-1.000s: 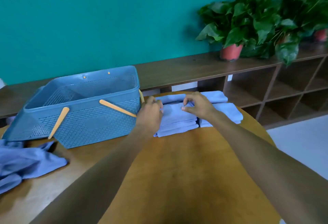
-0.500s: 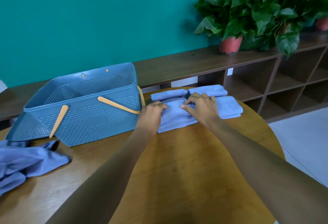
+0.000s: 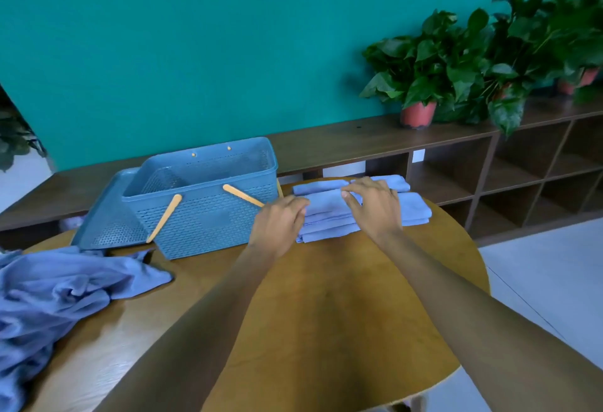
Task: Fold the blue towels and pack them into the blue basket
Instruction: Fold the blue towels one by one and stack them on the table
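A stack of folded blue towels (image 3: 328,217) lies on the round wooden table (image 3: 326,320), just right of the blue basket (image 3: 208,219) with its tan handles. My left hand (image 3: 279,220) touches the stack's left edge with loosely bent fingers. My right hand (image 3: 375,207) arches over the top towel, fingertips resting on it. More folded towels (image 3: 414,210) lie behind and to the right of the stack. A heap of unfolded blue towels (image 3: 49,300) sits at the table's left edge. I see nothing inside the basket.
A blue lid (image 3: 104,215) leans against the basket's left side. Behind the table runs a low dark wooden shelf (image 3: 359,140) with potted plants (image 3: 421,78) against a teal wall. Grey floor shows at the right.
Both hands stayed on the folded stack. My right hand has risen from lying flat to an arched pose. The camera shifted, so the scene sits further right.
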